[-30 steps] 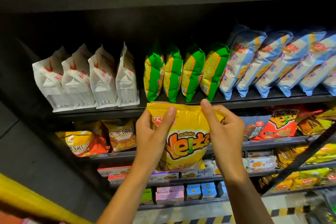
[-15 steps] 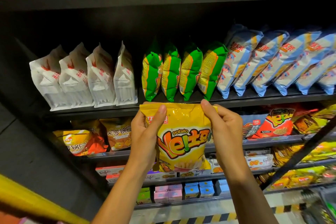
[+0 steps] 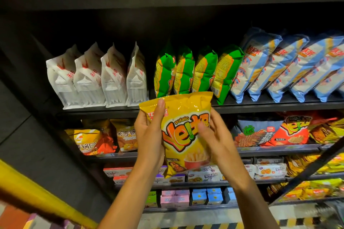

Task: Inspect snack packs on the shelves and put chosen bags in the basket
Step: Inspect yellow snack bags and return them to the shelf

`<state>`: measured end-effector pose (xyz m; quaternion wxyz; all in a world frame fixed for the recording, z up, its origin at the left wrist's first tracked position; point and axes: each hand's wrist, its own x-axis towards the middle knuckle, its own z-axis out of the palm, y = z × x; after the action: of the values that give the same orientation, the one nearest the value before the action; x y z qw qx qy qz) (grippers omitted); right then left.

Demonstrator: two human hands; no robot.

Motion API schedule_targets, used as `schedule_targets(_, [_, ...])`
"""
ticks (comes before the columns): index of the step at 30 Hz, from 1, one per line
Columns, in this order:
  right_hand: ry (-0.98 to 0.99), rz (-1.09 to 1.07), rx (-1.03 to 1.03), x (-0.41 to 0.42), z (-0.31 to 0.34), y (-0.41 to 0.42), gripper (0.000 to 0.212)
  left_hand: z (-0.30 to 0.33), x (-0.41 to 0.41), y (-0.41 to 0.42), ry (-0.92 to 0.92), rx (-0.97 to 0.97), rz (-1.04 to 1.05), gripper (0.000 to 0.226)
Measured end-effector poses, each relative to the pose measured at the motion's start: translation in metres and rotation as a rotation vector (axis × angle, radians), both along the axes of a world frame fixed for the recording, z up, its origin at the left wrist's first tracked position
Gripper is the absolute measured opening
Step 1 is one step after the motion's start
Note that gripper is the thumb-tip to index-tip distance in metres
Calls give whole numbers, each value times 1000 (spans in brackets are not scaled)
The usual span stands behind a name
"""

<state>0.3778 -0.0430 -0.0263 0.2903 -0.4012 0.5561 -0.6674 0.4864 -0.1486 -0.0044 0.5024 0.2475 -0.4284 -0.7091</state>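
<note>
- A glossy yellow potato-snack bag (image 3: 183,132) is being gripped by the left hand (image 3: 149,135) and right hand (image 3: 217,139), near the dark shelves (image 3: 186,109).
- Its printed front should be kept facing up, lightly squeezed, while being inspected.

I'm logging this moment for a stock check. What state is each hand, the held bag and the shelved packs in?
Yellow potato snack bag: sealed, off the shelf, held tilted in front of the shelves.
Left hand: grips the bag's left edge, thumb on its front.
Right hand: holds the bag's right side.
White packs: upright in a row.
Green packs: upright, shelved.
Blue packs: leaning, overlapping.
</note>
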Motion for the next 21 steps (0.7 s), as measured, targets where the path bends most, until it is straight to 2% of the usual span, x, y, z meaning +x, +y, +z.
schedule_targets(2, [81,-30,24,4,-2,-3,54,3,1,-5,-62,-72,-18,24])
schedule_targets(4, [83,-118,-1,1,-2,-5,53,3,5,-13,-100,-177,-156,41])
schedule_targets(7, [-33,-225,9,-9,2,-4,68,-4,17,-25,-235,-368,-407,81])
schedule_targets(9, [-126,-271,34,-13,5,-5,77,-18,23,-21,-372,-445,-569,96])
schedule_targets(12, [-182,-312,111,-13,1,-10,96,-34,26,-8,-434,-412,-666,91])
schedule_targets(17, [-137,-299,144,-11,-9,-19,89,-40,25,-4,-514,-462,-518,76])
schedule_targets(19, [-141,-268,128,-8,-9,-20,83,-38,27,-5,-553,-521,-437,76])
schedule_targets(21, [-146,-199,110,-5,-9,-21,87,-37,29,-6,-547,-547,-409,78])
